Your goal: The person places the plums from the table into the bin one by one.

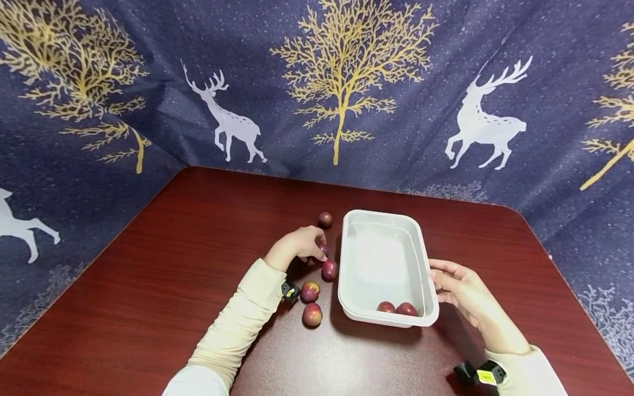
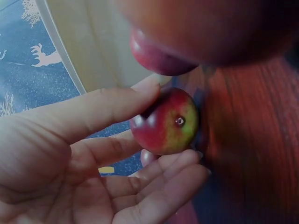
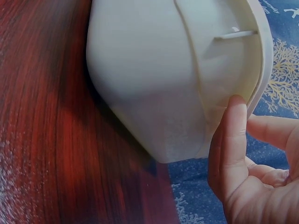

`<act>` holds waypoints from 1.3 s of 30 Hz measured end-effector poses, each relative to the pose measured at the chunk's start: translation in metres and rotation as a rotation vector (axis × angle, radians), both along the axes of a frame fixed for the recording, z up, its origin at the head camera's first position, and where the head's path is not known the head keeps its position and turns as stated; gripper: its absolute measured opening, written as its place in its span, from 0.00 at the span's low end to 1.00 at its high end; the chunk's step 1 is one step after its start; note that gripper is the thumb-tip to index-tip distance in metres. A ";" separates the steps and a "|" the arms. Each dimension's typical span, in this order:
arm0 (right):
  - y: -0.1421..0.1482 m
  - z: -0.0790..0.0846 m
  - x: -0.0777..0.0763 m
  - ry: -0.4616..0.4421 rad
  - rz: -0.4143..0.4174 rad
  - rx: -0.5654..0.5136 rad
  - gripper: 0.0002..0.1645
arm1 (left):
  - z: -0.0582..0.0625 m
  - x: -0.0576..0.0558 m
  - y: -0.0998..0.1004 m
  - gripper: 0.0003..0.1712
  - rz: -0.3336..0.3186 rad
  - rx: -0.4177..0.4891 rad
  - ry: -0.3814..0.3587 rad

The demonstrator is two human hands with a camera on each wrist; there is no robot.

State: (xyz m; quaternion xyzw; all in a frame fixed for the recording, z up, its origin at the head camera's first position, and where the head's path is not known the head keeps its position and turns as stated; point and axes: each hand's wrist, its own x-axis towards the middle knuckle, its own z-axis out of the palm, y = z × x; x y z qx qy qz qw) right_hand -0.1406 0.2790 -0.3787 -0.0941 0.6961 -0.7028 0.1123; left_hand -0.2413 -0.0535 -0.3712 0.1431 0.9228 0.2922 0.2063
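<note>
My left hand (image 1: 306, 242) is left of a white plastic container (image 1: 349, 264), with a plum (image 2: 169, 122) between thumb and fingers. In the head view that plum is mostly hidden by the hand. Just in front of these fingers lies another plum (image 1: 329, 270), and beyond them a darker plum (image 1: 324, 220). Two plums, one red-yellow (image 1: 310, 292) and one nearer me (image 1: 312, 315), sit beside the left wrist. On the right, my right hand (image 1: 463, 289) holds the container's rim (image 3: 267, 51). Two red plums, one (image 1: 386, 307) beside the other (image 1: 407, 309), rest in its near end.
A dark red wooden table (image 1: 198, 236) carries everything. Behind it hangs a blue cloth (image 1: 297, 148) printed with deer and golden trees. Black straps with small devices are on both wrists, the right one (image 1: 487, 375) with a yellow label.
</note>
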 end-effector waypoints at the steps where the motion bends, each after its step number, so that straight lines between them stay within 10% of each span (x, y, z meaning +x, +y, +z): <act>1: 0.000 0.000 0.000 0.002 -0.001 0.001 0.19 | 0.001 0.000 0.000 0.16 -0.001 -0.002 0.004; 17: -0.001 -0.002 0.001 -0.020 0.015 0.022 0.17 | -0.003 0.001 -0.012 0.19 0.049 0.134 0.016; 39: 0.001 0.000 0.002 -0.007 -0.001 0.010 0.18 | 0.032 0.005 -0.011 0.18 0.077 0.827 -0.187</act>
